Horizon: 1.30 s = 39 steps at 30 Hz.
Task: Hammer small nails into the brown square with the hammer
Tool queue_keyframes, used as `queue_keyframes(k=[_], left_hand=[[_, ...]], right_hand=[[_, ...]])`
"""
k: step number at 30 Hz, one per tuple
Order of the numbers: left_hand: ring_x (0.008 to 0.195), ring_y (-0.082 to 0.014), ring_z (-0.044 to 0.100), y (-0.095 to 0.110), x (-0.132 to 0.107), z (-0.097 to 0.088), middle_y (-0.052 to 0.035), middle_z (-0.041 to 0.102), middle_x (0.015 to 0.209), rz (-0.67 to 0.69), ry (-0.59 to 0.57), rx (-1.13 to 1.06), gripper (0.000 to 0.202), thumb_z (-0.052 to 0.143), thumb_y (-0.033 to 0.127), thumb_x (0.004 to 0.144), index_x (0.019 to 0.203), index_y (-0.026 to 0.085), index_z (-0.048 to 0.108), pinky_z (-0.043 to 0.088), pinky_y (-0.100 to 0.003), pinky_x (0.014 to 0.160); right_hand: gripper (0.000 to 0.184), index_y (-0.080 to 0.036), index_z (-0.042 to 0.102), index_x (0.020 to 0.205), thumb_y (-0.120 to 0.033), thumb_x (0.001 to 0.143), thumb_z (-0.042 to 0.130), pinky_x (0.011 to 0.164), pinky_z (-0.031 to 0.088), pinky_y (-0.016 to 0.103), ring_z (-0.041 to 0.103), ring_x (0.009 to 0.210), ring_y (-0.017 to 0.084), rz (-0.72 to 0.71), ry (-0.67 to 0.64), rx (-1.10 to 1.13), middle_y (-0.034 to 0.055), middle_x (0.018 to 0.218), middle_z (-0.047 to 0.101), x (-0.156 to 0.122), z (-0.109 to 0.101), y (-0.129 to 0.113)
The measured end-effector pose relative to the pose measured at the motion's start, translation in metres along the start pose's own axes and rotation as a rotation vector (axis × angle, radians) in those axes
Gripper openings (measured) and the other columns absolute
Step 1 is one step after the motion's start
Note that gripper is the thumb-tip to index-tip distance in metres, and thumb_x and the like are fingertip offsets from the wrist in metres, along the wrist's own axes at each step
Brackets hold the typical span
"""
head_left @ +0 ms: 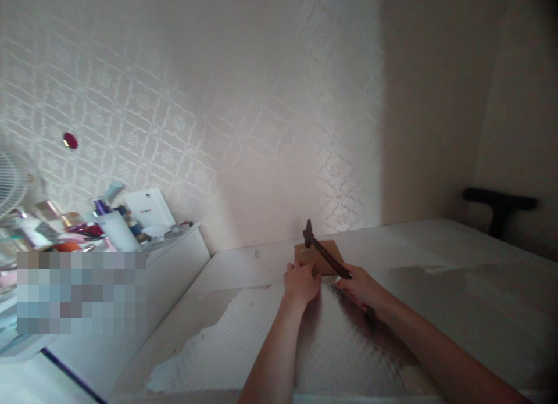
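Note:
My right hand (pixel 358 283) is wrapped round the wooden handle of a hammer (pixel 329 254). The dark hammer head points up and away, over a flat brown board (pixel 328 267). At the board's near left corner, my left hand (pixel 301 283) grips the edge with bent fingers. Whether anything small sits under those fingertips cannot be made out. The board lies on a pale surface, close to the wall. Beneath both forearms spreads a white textured sheet (pixel 226 334) with ragged edges.
A white cabinet (pixel 174 282) on the left carries bottles (pixel 117 229), a white box (pixel 150 208) and other clutter. Part of a fan (pixel 11 183) shows at the far left. Patterned wallpaper (pixel 261 131) rises behind. A black T-shaped object (pixel 499 203) stands at the right.

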<state>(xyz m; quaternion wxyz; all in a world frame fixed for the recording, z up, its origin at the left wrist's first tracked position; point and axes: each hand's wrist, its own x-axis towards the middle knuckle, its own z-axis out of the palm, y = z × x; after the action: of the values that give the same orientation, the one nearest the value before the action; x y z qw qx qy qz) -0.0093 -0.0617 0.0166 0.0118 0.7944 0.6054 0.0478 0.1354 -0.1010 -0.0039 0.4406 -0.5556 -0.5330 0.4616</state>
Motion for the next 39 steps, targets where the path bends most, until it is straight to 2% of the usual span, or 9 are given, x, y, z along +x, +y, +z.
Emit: queue_keyframes(k=[9,14,34,39], left_hand=[[0.112,-0.0314,0.043,-0.0004,0.0002,0.0016,-0.0108,0.053,0.12,0.003,0.015,-0.021,0.046,0.04,0.044,0.084,0.124,0.027,0.051,0.04,-0.04,0.087],[0.111,-0.0322,0.044,-0.001,0.0005,0.0022,-0.0124,0.053,0.119,0.014,0.021,-0.012,0.046,0.04,0.045,0.083,0.124,0.026,0.052,0.04,-0.041,0.087],[0.113,-0.0311,0.043,0.001,-0.0003,-0.0006,-0.0112,0.052,0.12,-0.002,-0.001,-0.011,0.046,0.041,0.044,0.084,0.125,0.027,0.05,0.04,-0.04,0.087],[0.112,-0.0315,0.043,0.0005,0.0004,0.0006,-0.0112,0.052,0.121,0.001,0.003,-0.012,0.045,0.04,0.045,0.084,0.123,0.027,0.052,0.041,-0.04,0.087]], right_hand=[[0.035,-0.015,0.054,0.1,-0.018,0.066,0.049,0.025,0.018,0.016,0.026,0.026,0.005,0.055,-0.021,0.128,-0.0118,0.036,0.034,-0.0006,0.0009,0.0004],[0.021,-0.015,0.052,0.085,-0.018,0.064,0.048,0.026,0.017,0.016,0.025,0.027,0.005,0.077,-0.015,0.158,-0.0114,0.039,0.033,-0.0008,0.0006,-0.0003],[0.026,-0.016,0.053,0.09,-0.017,0.065,0.048,0.026,0.016,0.016,0.025,0.026,0.005,0.073,-0.006,0.171,-0.0121,0.039,0.033,-0.0006,0.0015,0.0011],[0.021,-0.015,0.053,0.085,-0.018,0.065,0.049,0.026,0.017,0.017,0.026,0.027,0.005,0.077,-0.023,0.151,-0.0113,0.039,0.033,-0.001,0.002,-0.0005]])
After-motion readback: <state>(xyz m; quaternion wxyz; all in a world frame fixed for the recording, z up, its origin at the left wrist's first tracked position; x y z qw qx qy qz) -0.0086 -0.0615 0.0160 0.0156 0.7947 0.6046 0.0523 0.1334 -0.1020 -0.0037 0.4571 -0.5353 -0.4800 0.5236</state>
